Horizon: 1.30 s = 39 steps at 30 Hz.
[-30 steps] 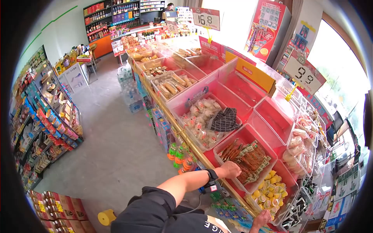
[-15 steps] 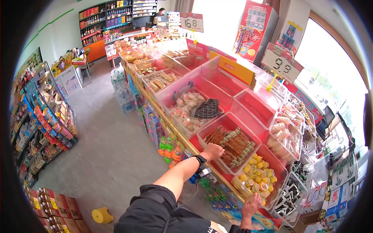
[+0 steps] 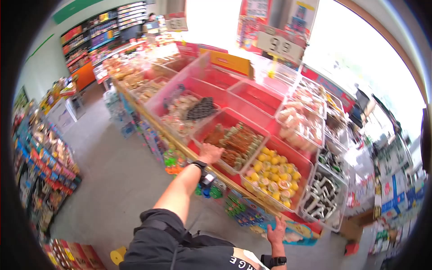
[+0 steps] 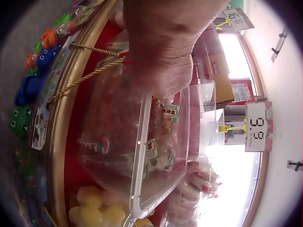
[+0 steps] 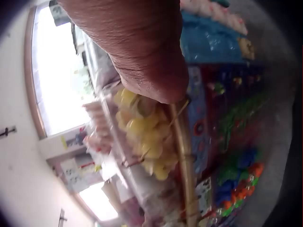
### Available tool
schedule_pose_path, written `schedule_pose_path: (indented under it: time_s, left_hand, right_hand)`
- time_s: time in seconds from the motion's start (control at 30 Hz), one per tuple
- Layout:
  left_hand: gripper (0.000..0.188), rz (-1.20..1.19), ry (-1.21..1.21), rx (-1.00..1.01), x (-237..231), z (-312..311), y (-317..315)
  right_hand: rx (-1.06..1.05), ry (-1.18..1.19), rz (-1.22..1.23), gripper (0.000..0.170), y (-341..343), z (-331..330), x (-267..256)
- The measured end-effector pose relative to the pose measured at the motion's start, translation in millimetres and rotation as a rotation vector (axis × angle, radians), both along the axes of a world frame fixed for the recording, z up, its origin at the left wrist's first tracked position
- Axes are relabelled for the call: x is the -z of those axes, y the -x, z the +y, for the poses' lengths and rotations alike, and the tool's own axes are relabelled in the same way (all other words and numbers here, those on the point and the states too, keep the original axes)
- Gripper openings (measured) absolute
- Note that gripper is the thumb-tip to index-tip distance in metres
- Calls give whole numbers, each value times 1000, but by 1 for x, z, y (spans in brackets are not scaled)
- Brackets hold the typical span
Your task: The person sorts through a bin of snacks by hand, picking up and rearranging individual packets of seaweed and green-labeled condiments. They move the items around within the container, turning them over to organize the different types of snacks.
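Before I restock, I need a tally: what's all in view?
Stand: one, red with gold edge, centre
Snack packs: many, brown, front bin
Small tubs: many, yellow, bin right of those
Wrapped packs: many, whitish, bin left of snacks
Cloth: one, dark checked, on wrapped packs
Price signs: at least two, white, above stand
Shelved goods: many, multicoloured, left
Stool: one, yellow, lower left
Left hand: one, bare, at snack bin's rim
Right hand: one, bare, by stand's front edge

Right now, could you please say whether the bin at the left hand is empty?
Not empty: brown packaged snacks lie inside the clear bin.
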<state>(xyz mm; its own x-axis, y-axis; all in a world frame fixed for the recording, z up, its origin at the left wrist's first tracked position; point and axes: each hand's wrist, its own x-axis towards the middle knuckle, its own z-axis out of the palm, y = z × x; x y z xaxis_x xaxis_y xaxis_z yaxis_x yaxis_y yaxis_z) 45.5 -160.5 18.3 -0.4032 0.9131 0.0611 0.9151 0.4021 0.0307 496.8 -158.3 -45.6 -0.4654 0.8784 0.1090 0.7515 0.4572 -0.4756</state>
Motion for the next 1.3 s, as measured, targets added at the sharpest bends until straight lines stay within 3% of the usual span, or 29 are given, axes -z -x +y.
schedule_pose_path:
  time_s: [0.13,0.2,0.23,0.3,0.37,0.4,0.43,0.47,0.53,0.57,0.63,0.67,0.7,0.77,0.9,1.03,1.17,1.3]
  left_hand:
    - [46,-22,63,-62,9,6,8]
    - [47,-65,85,-71,8,6,9]
    - [47,-82,106,-53,7,7,11]
    - [41,-123,113,38,4,10,22]
    - [29,42,-57,223,-2,28,57]
    - [19,9,-363,335,-4,40,81]
    - [19,-11,-401,276,-31,47,90]
    - [23,-29,-498,225,-27,62,118]
    - [21,187,-322,205,2,93,205]
    - [17,-113,-438,145,-17,91,205]
    - [39,-11,-234,7,5,99,241]
    - [38,-5,-198,-4,9,99,244]
    - [36,4,-160,-22,7,99,245]
    - [26,100,-130,59,-8,101,236]
    - [17,63,-340,112,36,125,318]
    - [12,521,-89,-30,-26,120,393]
    - [12,456,-414,-25,-111,113,340]
    - [11,152,-683,126,-164,85,139]
  right_hand:
    - [149,387,-3,31,-75,-25,83]
    - [254,627,-3,21,-136,-58,154]
    - [187,708,-176,24,-164,-77,162]
    - [-224,509,-534,27,-226,-125,195]
    - [127,910,-271,38,-288,-189,222]
    - [244,898,-209,34,-301,-201,220]
    - [371,891,-146,31,-313,-218,221]
    - [496,874,-75,28,-326,-234,221]
    - [433,657,12,14,-334,-238,225]
    - [398,547,44,10,-341,-240,229]
    - [1281,842,307,14,-214,-179,132]
    - [1336,709,425,15,-173,-161,108]
    - [1248,679,402,18,-151,-151,103]
    - [1168,690,338,22,-92,-134,44]
    - [1199,846,377,25,-98,-163,38]
    - [1373,889,376,25,-145,-228,52]
    - [1480,962,391,24,-204,-288,66]
    - [1530,962,434,21,-298,-319,89]
